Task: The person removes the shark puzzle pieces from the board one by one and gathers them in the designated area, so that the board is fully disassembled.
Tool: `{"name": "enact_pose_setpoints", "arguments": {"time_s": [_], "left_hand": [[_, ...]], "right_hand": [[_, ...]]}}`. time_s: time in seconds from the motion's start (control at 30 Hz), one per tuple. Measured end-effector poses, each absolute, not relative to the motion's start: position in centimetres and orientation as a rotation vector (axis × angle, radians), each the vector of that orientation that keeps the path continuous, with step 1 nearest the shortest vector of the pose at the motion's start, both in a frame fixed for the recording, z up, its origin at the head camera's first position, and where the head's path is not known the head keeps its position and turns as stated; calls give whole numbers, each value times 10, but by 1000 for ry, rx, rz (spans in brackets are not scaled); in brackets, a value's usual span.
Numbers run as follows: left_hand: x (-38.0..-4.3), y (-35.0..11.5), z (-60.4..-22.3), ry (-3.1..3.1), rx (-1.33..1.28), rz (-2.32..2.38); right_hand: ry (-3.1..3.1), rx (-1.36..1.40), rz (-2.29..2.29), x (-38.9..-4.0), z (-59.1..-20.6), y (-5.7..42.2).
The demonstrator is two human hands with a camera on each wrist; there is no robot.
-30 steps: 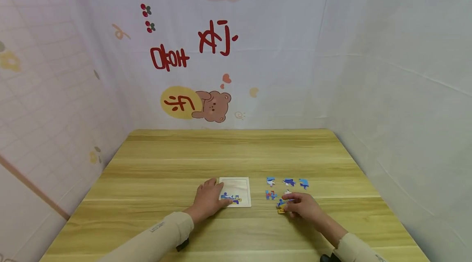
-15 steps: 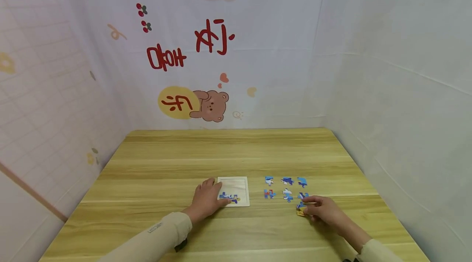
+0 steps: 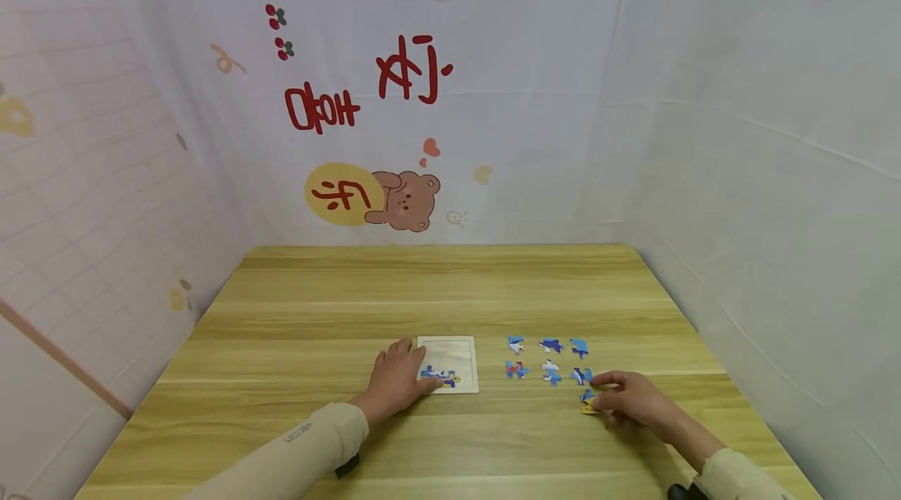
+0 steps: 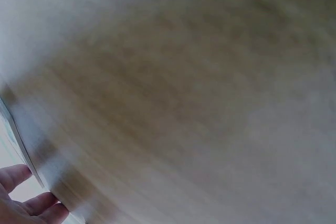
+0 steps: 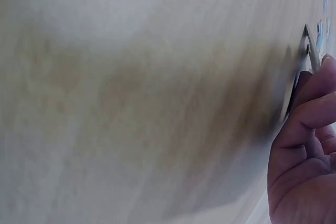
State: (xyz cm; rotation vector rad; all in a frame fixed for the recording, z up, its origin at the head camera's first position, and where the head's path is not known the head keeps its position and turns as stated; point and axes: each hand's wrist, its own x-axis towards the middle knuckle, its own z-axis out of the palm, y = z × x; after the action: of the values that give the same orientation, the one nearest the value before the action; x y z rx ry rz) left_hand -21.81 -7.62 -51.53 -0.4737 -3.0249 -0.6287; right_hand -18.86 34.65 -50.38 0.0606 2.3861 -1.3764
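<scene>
A white square puzzle board (image 3: 457, 351) lies on the table in the head view, with blue, white and yellow pieces (image 3: 439, 376) placed along its lower part. My left hand (image 3: 397, 376) rests on the board's left side, thumb near the lower edge. The left wrist view catches fingertips (image 4: 44, 203) right at the board's edge (image 4: 21, 140). On the right, my right hand (image 3: 633, 398) pinches a blue and yellow puzzle piece (image 3: 587, 404) low over the wood. Seen from the right wrist, this puzzle piece (image 5: 313, 51) stands tilted between thumb and fingers.
Several loose puzzle pieces (image 3: 551, 346) lie in rows right of the board. One blue and white piece (image 3: 580, 376) is just beyond the right hand's held piece. Cloth walls (image 3: 739, 171) enclose the wooden table (image 3: 352, 281) at the back and sides.
My right hand has moved right with the blue and yellow piece, from near the middle column to the right column's near end. The left hand has stayed on the board.
</scene>
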Motion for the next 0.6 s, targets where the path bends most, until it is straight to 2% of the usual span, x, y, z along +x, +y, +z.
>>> {"name": "enact_pose_setpoints", "arguments": {"time_s": [0.6], "left_hand": [[-218,-76,-513,-3026,-474,-635]], "right_hand": [[2575,60,-1288,-188,-490,344]]}}
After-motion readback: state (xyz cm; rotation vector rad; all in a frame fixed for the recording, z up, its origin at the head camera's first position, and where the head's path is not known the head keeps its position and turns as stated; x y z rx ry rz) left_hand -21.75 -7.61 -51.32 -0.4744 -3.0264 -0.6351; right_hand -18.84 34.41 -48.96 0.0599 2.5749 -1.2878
